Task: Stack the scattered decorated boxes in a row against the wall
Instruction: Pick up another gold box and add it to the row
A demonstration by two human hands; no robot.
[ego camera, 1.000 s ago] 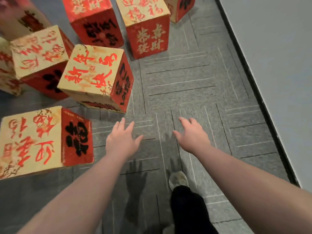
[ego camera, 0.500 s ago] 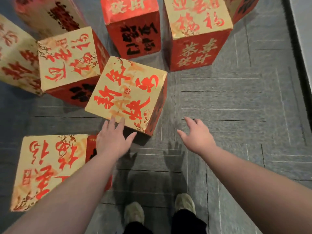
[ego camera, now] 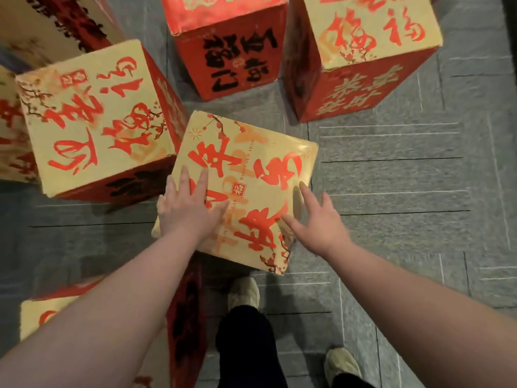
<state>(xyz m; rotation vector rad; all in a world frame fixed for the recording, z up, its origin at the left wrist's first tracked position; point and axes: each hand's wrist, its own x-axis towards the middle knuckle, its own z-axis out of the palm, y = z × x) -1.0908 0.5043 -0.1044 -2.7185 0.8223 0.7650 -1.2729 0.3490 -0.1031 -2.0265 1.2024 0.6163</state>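
Lying under both hands, the centre box (ego camera: 251, 175) meets straight fingers of left hand (ego camera: 187, 211) and right hand (ego camera: 319, 222).

Left of the centre box (ego camera: 246, 189) another box (ego camera: 95, 121) crowds close — bare carpet (ego camera: 405, 191) lies open rightward.

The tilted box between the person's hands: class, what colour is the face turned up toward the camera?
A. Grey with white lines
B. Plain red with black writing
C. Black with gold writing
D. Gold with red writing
D: the tilted box shows a gold top face with large red characters, the left hand resting flat on it and the right hand reaching its right edge.
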